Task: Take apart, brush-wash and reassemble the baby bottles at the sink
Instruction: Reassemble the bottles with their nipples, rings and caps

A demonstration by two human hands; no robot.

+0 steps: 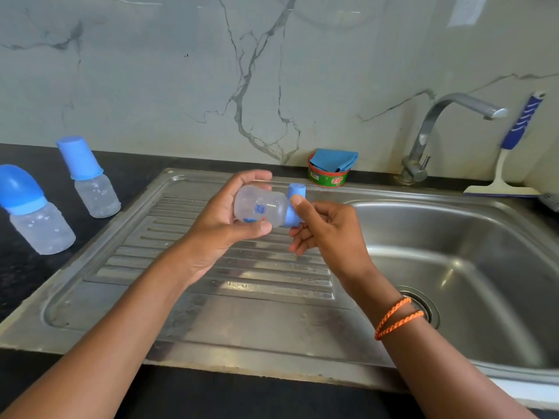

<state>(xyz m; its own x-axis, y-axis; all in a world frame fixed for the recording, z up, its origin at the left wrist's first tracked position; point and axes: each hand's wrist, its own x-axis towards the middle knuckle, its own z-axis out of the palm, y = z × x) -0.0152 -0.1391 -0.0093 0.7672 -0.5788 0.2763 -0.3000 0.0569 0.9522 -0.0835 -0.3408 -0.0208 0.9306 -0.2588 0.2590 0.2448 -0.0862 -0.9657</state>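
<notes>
in the head view, a clear baby bottle (260,207) is held on its side above the ribbed drainboard (211,267) of a steel sink (453,237), its blue cap (295,204) pointing right. the left hand (223,219) has its grip closed round the clear body of the bottle, fingers curled over the far side and thumb under the near side. the right hand (326,228) has its grip closed on the blue cap, thumb pressed on the near side of it and the other fingers curled beneath. an orange thread band (396,319) is wound round the right wrist. on the dark table (30,282) at the left stand two more bottles, both upright and capped in blue: the near left bottle (33,210) has a rounded cap, and the far bottle (87,176), just to its right, has a straight-sided cap; both show drops inside their clear bodies. the two are apart from each other, the far one close to the sink's left rim. at the far edge of the sink, against the marble wall (272,71), a green and red tub (328,175) carries a folded blue cloth (334,160). to the right of it rises the tap (438,131), its spout reaching right over the basin. farther right a squeegee with a blue handle (511,152) leans against the wall. the drain (420,303) shows in the basin, partly behind the right wrist.
</notes>
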